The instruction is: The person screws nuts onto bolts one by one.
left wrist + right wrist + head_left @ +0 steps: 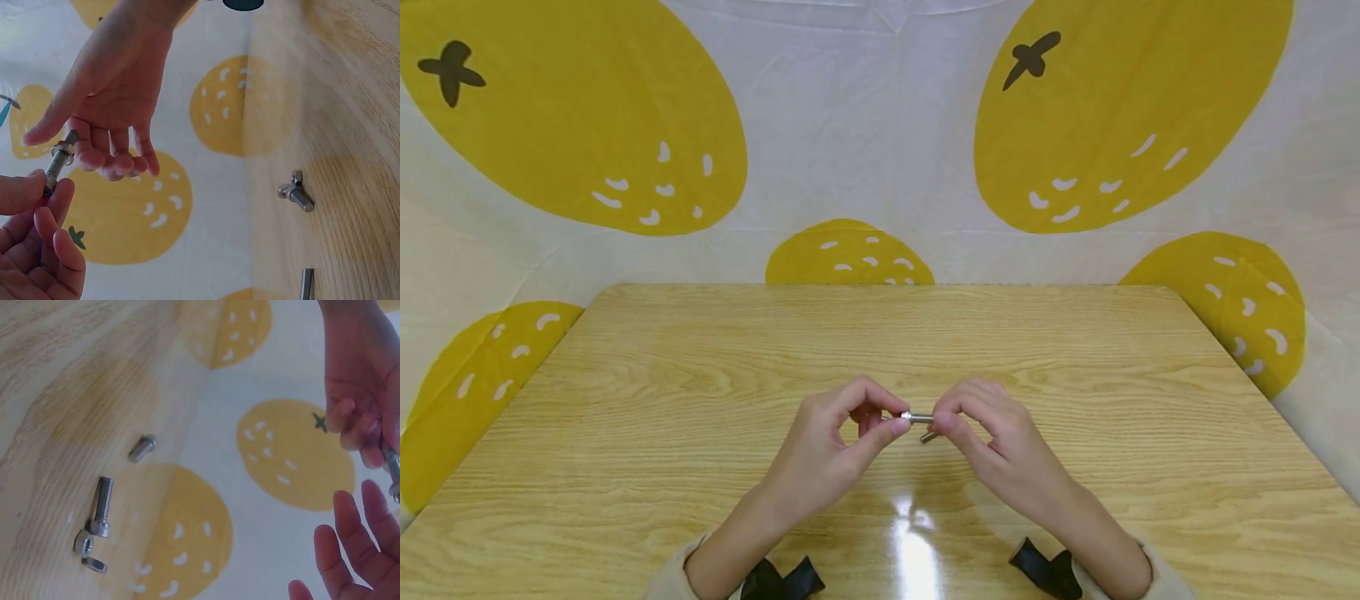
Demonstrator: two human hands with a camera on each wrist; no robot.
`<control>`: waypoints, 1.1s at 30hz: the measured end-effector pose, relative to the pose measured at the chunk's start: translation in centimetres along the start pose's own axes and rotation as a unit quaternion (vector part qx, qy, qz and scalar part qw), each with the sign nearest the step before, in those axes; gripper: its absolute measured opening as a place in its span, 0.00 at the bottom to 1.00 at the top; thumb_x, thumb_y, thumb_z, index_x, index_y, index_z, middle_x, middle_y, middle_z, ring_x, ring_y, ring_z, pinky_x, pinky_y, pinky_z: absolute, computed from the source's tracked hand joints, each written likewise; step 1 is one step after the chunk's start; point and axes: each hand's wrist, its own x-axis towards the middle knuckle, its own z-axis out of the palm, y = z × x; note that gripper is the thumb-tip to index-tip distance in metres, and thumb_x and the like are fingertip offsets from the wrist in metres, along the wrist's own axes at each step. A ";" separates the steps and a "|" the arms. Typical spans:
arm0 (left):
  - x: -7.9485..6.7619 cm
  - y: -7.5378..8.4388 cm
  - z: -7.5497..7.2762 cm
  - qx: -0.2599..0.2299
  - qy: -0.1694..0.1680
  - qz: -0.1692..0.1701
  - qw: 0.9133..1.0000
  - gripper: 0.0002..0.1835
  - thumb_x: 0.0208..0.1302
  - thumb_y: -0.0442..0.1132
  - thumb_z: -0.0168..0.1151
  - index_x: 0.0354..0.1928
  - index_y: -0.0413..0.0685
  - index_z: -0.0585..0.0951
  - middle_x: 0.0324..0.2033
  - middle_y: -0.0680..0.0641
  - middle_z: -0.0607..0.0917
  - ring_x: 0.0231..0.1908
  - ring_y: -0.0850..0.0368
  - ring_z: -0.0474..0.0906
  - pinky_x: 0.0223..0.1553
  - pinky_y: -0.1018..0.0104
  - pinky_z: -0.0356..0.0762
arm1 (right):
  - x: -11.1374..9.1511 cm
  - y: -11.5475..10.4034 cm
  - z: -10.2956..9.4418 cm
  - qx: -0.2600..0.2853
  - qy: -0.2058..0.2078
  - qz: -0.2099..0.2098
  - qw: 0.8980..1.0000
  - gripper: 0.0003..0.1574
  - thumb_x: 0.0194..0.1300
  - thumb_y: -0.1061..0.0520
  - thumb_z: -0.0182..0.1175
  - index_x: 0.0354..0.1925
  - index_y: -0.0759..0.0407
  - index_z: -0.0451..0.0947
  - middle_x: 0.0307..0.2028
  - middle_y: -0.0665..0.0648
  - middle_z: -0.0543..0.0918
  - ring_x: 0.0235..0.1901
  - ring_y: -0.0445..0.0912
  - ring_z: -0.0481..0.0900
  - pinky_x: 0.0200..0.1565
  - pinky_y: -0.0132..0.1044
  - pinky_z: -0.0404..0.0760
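My left hand (842,433) pinches one end of a silver bolt (921,418) between thumb and forefinger, above the table. In the left wrist view, a nut (62,152) sits on the shank of this bolt (54,169), toward its free end. My right hand (992,433) is at that end, forefinger close to the tip. Its thumb (40,132) stands a little off the bolt; whether it touches is hard to see. The right wrist view shows straight, spread right-hand fingers (356,540), and part of the bolt (392,465) at the frame edge.
On the wooden table (700,358) lie a bolt (102,507) with two nuts (83,544) by its head, and a shorter-looking bolt (144,448) apart. From the head, the hands mostly cover them. A lemon-print cloth (865,125) hangs behind the table.
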 end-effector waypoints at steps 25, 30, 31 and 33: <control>0.0 -0.1 -0.3 0.003 0.000 -0.005 1.000 0.03 0.61 0.38 0.62 0.36 0.48 0.80 0.21 0.51 0.79 0.21 0.65 0.68 0.23 0.74 0.68 | 0.3 -0.2 -0.8 0.023 -0.009 -0.027 0.999 0.18 0.52 0.67 0.66 0.42 0.56 0.75 0.39 0.50 0.80 0.44 0.40 0.73 0.50 0.30 0.71; 0.0 -0.1 -0.2 0.003 0.003 -0.003 1.000 0.03 0.60 0.38 0.63 0.36 0.48 0.80 0.21 0.53 0.79 0.22 0.65 0.69 0.24 0.73 0.69 | 0.2 -0.2 -0.6 0.016 -0.010 -0.006 1.000 0.14 0.56 0.66 0.64 0.39 0.52 0.75 0.37 0.46 0.79 0.43 0.39 0.73 0.48 0.32 0.71; 0.0 -0.1 -0.2 0.002 0.003 -0.002 1.000 0.03 0.60 0.37 0.63 0.36 0.48 0.80 0.21 0.54 0.78 0.22 0.65 0.69 0.24 0.73 0.69 | 0.2 -0.2 -0.5 0.014 -0.007 -0.007 1.000 0.13 0.57 0.65 0.64 0.39 0.51 0.75 0.37 0.46 0.79 0.42 0.39 0.73 0.47 0.33 0.71; 0.0 0.0 -0.1 -0.001 0.004 0.001 1.000 0.03 0.60 0.37 0.63 0.35 0.48 0.80 0.21 0.54 0.78 0.22 0.65 0.69 0.24 0.73 0.70 | 0.1 -0.1 -0.3 0.009 0.001 -0.011 1.000 0.08 0.60 0.63 0.61 0.36 0.50 0.75 0.35 0.45 0.79 0.40 0.38 0.73 0.45 0.33 0.70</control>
